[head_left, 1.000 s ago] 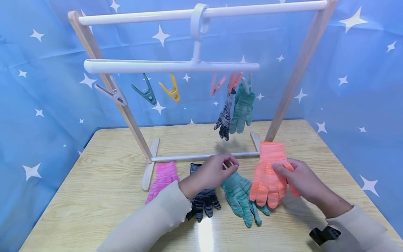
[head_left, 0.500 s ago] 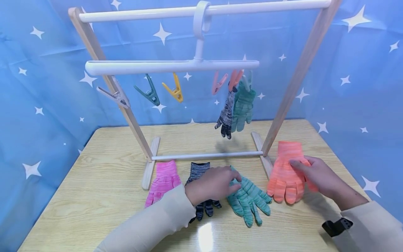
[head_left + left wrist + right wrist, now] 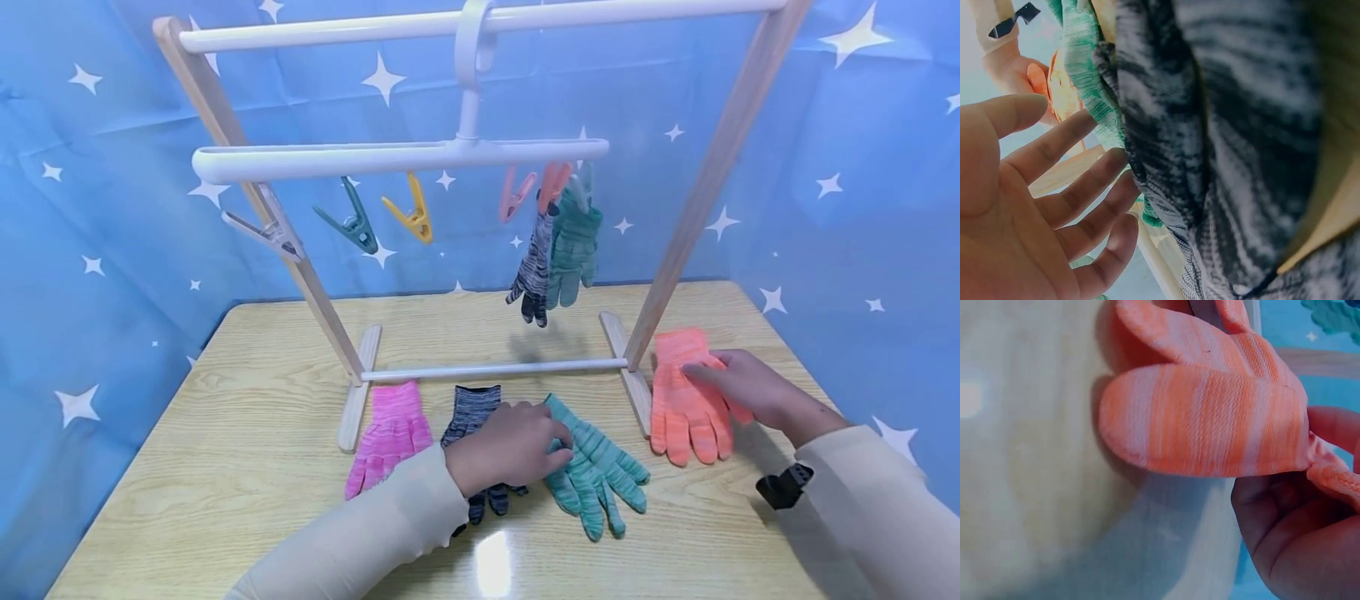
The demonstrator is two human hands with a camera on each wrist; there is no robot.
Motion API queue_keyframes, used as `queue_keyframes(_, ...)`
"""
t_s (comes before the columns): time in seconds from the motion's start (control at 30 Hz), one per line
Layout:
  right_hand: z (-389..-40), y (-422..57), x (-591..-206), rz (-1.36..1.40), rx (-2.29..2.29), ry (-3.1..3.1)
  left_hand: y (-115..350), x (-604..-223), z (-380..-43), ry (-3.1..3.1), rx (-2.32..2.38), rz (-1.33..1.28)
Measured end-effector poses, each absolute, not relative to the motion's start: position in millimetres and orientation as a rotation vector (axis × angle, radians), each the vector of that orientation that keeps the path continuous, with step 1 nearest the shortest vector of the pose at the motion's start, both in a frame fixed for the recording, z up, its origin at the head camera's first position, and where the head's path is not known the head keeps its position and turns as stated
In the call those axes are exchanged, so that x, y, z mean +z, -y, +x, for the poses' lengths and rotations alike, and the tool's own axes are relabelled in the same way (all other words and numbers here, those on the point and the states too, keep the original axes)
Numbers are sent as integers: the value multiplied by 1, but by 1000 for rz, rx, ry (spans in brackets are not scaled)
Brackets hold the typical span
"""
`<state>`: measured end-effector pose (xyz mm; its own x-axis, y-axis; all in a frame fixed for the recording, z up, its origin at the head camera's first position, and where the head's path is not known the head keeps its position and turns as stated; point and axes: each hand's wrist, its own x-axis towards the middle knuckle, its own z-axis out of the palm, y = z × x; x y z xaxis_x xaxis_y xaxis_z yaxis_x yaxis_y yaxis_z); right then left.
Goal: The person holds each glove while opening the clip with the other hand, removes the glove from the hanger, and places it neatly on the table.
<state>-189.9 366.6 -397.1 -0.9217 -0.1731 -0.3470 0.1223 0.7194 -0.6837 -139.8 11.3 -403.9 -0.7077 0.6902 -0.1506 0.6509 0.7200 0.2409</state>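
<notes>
Three gloves lie on the counter (image 3: pixel 225 467), two hang from clips, and one is held. Far left: grey clip (image 3: pixel 281 236) under the white hanger (image 3: pixel 360 160), which hooks over the rack's top bar (image 3: pixel 622 12). Pink glove (image 3: pixel 390 433) lies flat by the rack's left foot (image 3: pixel 358 400), cuff away from the person. Teal clip (image 3: pixel 362 229), then yellow clip (image 3: pixel 420 221), both hang bare. Next, dark striped glove (image 3: pixel 474 407) on the counter, partly covered by the left hand (image 3: pixel 513 446). Left hand holds nothing, fingers loosely extended; contact with the gloves beneath, cannot tell. Just right of it, green glove (image 3: pixel 597 467), fingers spread. Above: pink clip (image 3: pixel 513 200) bare, coral clip (image 3: pixel 552 187) with a hanging dark glove (image 3: pixel 534 267), pale clip (image 3: pixel 581 192) with a hanging green glove (image 3: pixel 576 254), both fingers down. Far right: orange glove (image 3: pixel 686 400) beside the rack's right foot (image 3: pixel 636 396), fingers toward the person. Right hand (image 3: pixel 753 387) pinches its right edge, thumb on top. Whether the orange glove touches the counter, cannot tell.
</notes>
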Motion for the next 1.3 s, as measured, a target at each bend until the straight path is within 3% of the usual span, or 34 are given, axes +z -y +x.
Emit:
queue_keyframes(0.53,-238,-368,-408,-84,-894,-2591,-12,-408,-151,-2703,229,1048)
queue_keyframes(1.3,-270,-387,-422,97,-900,-2673,-13,-409,-158,-2718,254,1033)
